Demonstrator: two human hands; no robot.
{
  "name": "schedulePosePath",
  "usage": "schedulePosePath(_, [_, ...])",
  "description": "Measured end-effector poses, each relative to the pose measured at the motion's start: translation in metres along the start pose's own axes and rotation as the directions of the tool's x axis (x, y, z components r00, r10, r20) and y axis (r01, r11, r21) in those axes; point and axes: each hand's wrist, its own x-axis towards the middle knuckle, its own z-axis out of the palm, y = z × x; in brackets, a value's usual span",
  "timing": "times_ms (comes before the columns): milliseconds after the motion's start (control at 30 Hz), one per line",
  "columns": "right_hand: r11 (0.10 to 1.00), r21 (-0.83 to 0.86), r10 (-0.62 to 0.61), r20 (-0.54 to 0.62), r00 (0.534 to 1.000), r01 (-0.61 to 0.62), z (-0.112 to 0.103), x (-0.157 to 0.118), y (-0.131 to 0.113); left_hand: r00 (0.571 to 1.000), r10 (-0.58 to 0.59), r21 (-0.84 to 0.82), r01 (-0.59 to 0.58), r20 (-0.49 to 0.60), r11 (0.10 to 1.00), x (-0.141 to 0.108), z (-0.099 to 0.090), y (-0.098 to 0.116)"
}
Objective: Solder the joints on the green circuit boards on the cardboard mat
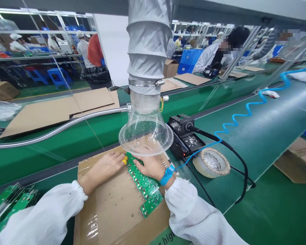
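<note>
Hands close together, not touching. Left hand (104, 166) pinches a small yellow part (124, 160); right hand (150, 166), with blue wrist strap (167, 175), lies flat on a green circuit board (145, 185). Board sits on a cardboard sheet (104, 214) at the green belt's (53, 160) near edge. Clear fume funnel (145, 136) hangs just above; soldering station (185, 136) and tape roll (211, 163) to the right.

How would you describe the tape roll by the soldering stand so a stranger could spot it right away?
On the green bench, find the clear funnel hood hanging from a grey duct. Just right of it sits a black soldering stand. Below and right of that lies the tape roll, the only ring there, its hollow full of silvery scraps.
</note>
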Motion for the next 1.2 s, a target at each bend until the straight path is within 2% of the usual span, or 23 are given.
schedulePosePath(67, [0.999,0.033,-0.011,-0.029,1.000,0.012,-0.002,0.001,0.001,0.999,-0.036,0.025,0.036,-0.025,0.999,-0.002,-0.004,0.010])
schedulePosePath(133, [0.998,0.066,0.006,-0.091,0.996,0.000,-0.011,-0.002,0.000,0.979,-0.173,0.043,0.178,-0.106,0.983,-0.008,-0.005,0.022])
schedulePosePath(200, [0.994,0.090,0.077,-0.174,0.982,-0.063,-0.025,-0.011,-0.003,0.909,-0.381,0.014,0.389,-0.170,0.921,-0.015,-0.004,0.033])
schedulePosePath(267, [0.980,0.112,0.187,-0.219,0.958,-0.166,-0.039,-0.025,-0.009,0.808,-0.571,-0.058,0.569,-0.144,0.820,-0.018,-0.001,0.042])
schedulePosePath(333, [0.955,0.138,0.289,-0.230,0.929,-0.263,-0.048,-0.042,-0.015,0.732,-0.678,-0.121,0.669,-0.065,0.734,-0.014,0.001,0.048])
schedulePosePath(400, [0.932,0.167,0.354,-0.237,0.904,-0.321,-0.051,-0.057,-0.019,0.703,-0.711,-0.158,0.701,-0.010,0.695,-0.003,0.001,0.050])
schedulePosePath(500, [0.915,0.199,0.392,-0.226,0.892,-0.352,-0.046,-0.062,-0.020,0.716,-0.697,-0.180,0.691,0.042,0.700,0.018,0.001,0.048])
schedulePosePath(600, [0.913,0.157,0.401,-0.178,0.899,-0.376,-0.036,-0.046,-0.017,0.736,-0.673,-0.201,0.673,0.075,0.712,0.034,0.004,0.043])
schedulePosePath(667, [0.934,0.092,0.357,-0.180,0.917,-0.345,-0.031,-0.029,-0.014,0.719,-0.691,-0.250,0.684,0.076,0.685,0.039,0.008,0.039])
schedulePosePath(800, [0.983,-0.049,0.166,-0.175,0.971,-0.177,-0.023,-0.004,-0.010,0.651,-0.757,-0.348,0.722,0.053,0.597,0.034,0.015,0.029])
schedulePosePath(867, [0.980,-0.073,0.172,-0.143,0.975,-0.184,-0.022,0.001,-0.009,0.632,-0.774,-0.377,0.726,0.035,0.575,0.028,0.019,0.026])
schedulePosePath(933, [0.968,-0.042,0.239,-0.125,0.963,-0.246,-0.021,0.003,-0.009,0.630,-0.776,-0.418,0.709,0.015,0.568,0.023,0.023,0.025])
schedulePosePath(1033, [0.954,0.029,0.300,-0.105,0.948,-0.298,-0.020,0.003,-0.007,0.672,-0.740,-0.478,0.648,-0.006,0.593,0.016,0.029,0.025])
schedulePosePath(1200, [0.957,0.073,0.289,-0.164,0.943,-0.280,-0.014,0.004,0.000,0.770,-0.637,-0.553,0.522,-0.022,0.650,0.010,0.030,0.025])
